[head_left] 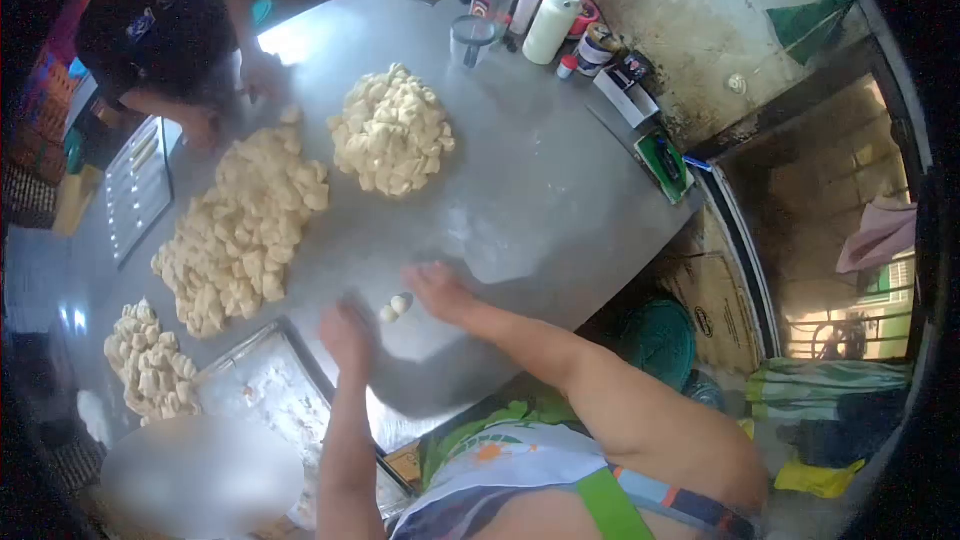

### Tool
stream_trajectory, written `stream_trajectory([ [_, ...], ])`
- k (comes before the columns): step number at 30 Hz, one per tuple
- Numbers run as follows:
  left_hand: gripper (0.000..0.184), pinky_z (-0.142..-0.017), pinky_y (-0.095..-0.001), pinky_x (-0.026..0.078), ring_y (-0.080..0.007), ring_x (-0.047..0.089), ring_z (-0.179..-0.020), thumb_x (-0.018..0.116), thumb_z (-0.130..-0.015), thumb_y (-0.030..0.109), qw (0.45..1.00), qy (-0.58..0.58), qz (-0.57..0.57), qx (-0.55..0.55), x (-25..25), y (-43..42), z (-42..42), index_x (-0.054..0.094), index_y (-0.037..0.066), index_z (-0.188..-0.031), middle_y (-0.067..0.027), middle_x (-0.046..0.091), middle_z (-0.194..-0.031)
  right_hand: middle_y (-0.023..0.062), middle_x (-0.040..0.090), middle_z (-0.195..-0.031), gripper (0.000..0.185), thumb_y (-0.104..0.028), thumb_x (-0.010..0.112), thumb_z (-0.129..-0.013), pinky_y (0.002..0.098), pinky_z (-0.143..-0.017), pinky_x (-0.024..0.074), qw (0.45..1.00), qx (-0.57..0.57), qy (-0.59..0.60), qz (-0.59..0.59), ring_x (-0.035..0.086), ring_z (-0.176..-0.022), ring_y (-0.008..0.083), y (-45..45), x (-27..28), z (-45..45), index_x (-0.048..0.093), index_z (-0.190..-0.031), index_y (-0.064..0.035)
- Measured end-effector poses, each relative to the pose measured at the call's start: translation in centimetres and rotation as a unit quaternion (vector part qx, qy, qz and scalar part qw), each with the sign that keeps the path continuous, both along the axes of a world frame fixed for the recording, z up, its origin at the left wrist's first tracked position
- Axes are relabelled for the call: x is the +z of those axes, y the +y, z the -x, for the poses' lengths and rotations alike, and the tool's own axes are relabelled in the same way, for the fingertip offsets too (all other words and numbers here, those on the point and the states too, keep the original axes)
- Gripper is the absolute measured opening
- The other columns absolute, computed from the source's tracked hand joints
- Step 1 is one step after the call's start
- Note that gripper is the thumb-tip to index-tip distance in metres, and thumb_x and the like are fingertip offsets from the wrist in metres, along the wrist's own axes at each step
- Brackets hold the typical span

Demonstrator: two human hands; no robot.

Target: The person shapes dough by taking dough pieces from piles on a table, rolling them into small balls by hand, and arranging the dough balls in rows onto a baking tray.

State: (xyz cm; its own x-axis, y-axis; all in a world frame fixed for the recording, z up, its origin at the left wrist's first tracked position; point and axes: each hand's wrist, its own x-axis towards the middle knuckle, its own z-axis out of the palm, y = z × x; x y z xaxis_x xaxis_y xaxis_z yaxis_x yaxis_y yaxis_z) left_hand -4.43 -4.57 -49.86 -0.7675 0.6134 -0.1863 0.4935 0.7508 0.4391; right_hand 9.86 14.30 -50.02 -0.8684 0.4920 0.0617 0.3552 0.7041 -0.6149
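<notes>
Two small pale dough balls (395, 308) lie touching on the metal table, between my two hands. My left hand (347, 335) is palm down just left of them, its fingers bent toward the tabletop and smeared, so I cannot tell whether dough is beneath. On the other side, my right hand (438, 290) rests low over the table with its fingers stretched out and slightly apart; its palm is hidden. A long heap of cut dough pieces (245, 220) spreads beyond my left hand. Farther off sits a rounder dough pile (392, 130), and a smaller dough pile (150, 365) lies at left.
A floury metal tray (270, 390) is left of my left forearm. Across the table (520, 190) stands a person in dark clothes (160, 30), hands near another tray (140, 185) with dough pieces. A thermos (552, 28), bottles, jars and a green tray (663, 165) line the far right edge.
</notes>
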Motion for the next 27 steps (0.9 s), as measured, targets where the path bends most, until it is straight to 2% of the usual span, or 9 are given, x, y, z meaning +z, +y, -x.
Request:
stream_trajectory([
  [5, 0.019, -0.082, -0.0515, 0.043, -0.0383, 0.059, -0.092, 0.047, -0.091, 0.009, 0.968, 0.174, -0.122, -0.132, -0.9, -5.8, -4.6, 0.064, 0.004, -0.097, -0.0161, 0.063, -0.089, 0.0172, 0.064, -0.1, 0.027, -0.023, 0.056, -0.091, 0.0483, -0.089, 0.0447, 0.991, 0.113, 0.069, -0.038, 0.06, -0.094, 0.0376, -1.4, -2.9, -8.4, 0.06, -0.115, -0.0088],
  [7, 0.017, -0.081, -0.0529, 0.043, -0.0384, 0.06, -0.09, 0.05, -0.089, 0.011, 0.969, 0.188, -0.134, -0.089, -0.1, -6.6, -2.7, 0.065, 0.004, -0.09, -0.0158, 0.063, -0.086, 0.0147, 0.062, -0.093, 0.026, -0.021, 0.06, -0.087, 0.0481, -0.083, 0.0456, 0.965, 0.127, -0.125, -0.191, 0.06, -0.088, 0.035, 1.9, -0.9, -6.8, 0.06, -0.111, -0.01],
  [9, 0.028, -0.09, -0.0501, 0.039, -0.0371, 0.057, -0.1, 0.052, -0.084, 0.012, 0.997, 0.055, 0.018, -0.052, 2.7, -2.8, 0.5, 0.062, 0.003, -0.11, -0.0181, 0.062, -0.105, 0.0132, 0.061, -0.089, 0.025, -0.017, 0.062, -0.085, 0.0486, -0.078, 0.0461, 0.997, -0.028, -0.057, 0.035, 0.059, -0.083, 0.0347, 3.6, -1.9, -1.8, 0.059, -0.109, -0.0102],
  [11, 0.018, -0.085, -0.05, 0.042, -0.0387, 0.058, -0.093, 0.053, -0.089, 0.016, 0.995, 0.096, 0.003, 0.023, 1.7, 1.4, 2.8, 0.063, 0.004, -0.098, -0.018, 0.064, -0.097, 0.014, 0.062, -0.091, 0.021, -0.016, 0.063, -0.084, 0.049, -0.074, 0.0462, 0.969, -0.033, 0.095, -0.226, 0.059, -0.084, 0.0354, 4.9, -3.0, 3.4, 0.06, -0.104, -0.0106],
  [14, 0.015, -0.079, -0.0503, 0.043, -0.0378, 0.06, -0.09, 0.054, -0.086, 0.015, 0.977, 0.167, -0.128, 0.041, 2.3, 3.0, 2.2, 0.066, 0.006, -0.087, -0.0184, 0.064, -0.09, 0.0154, 0.062, -0.092, 0.016, -0.014, 0.063, -0.083, 0.0489, -0.074, 0.0466, 0.992, -0.068, 0.035, -0.098, 0.059, -0.084, 0.0366, 3.1, 0.1, 6.0, 0.06, -0.099, -0.01],
  [17, 0.014, -0.084, -0.0496, 0.044, -0.0394, 0.059, -0.091, 0.058, -0.085, 0.013, 0.995, 0.019, -0.092, 0.028, 1.4, -0.3, 0.7, 0.067, 0.005, -0.092, -0.0185, 0.064, -0.095, 0.0163, 0.062, -0.095, 0.014, -0.01, 0.062, -0.083, 0.0483, -0.076, 0.0477, 0.999, -0.015, 0.03, -0.042, 0.06, -0.084, 0.0382, 1.5, 0.4, 1.6, 0.062, -0.097, -0.0083],
  [19, 0.016, -0.086, -0.0474, 0.047, -0.0402, 0.061, -0.09, 0.06, -0.084, 0.009, 0.965, 0.009, -0.244, -0.1, 1.9, -3.5, 0.3, 0.067, 0.005, -0.097, -0.0184, 0.064, -0.097, 0.0167, 0.062, -0.096, 0.017, -0.009, 0.061, -0.082, 0.0479, -0.078, 0.0479, 0.996, 0.005, 0.083, -0.039, 0.06, -0.086, 0.0384, 1.1, 1.4, -1.7, 0.063, -0.098, -0.0072],
  [23, 0.025, -0.082, -0.0356, 0.054, -0.0303, 0.067, -0.094, 0.066, -0.081, 0.004, 0.95, -0.162, -0.264, 0.037, 3.8, -2.4, 0.4, 0.068, 0.002, -0.105, -0.0168, 0.066, -0.106, 0.0165, 0.062, -0.096, 0.026, -0.006, 0.06, -0.081, 0.0446, -0.085, 0.0487, 0.997, -0.025, -0.002, 0.074, 0.059, -0.096, 0.0376, 0.5, 5.9, -0.6, 0.065, -0.106, -0.0057],
  [27, 0.033, -0.082, -0.0395, 0.052, -0.0324, 0.065, -0.094, 0.07, -0.08, 0.013, 0.948, -0.153, -0.277, -0.025, 2.7, 2.1, 0.8, 0.065, 0.002, -0.112, -0.0179, 0.065, -0.099, 0.016, 0.06, -0.096, 0.032, -0.008, 0.063, -0.079, 0.0425, -0.086, 0.0492, 0.992, 0.044, 0.117, 0.021, 0.059, -0.101, 0.0361, -0.2, 4.6, 3.0, 0.064, -0.111, -0.0063],
])
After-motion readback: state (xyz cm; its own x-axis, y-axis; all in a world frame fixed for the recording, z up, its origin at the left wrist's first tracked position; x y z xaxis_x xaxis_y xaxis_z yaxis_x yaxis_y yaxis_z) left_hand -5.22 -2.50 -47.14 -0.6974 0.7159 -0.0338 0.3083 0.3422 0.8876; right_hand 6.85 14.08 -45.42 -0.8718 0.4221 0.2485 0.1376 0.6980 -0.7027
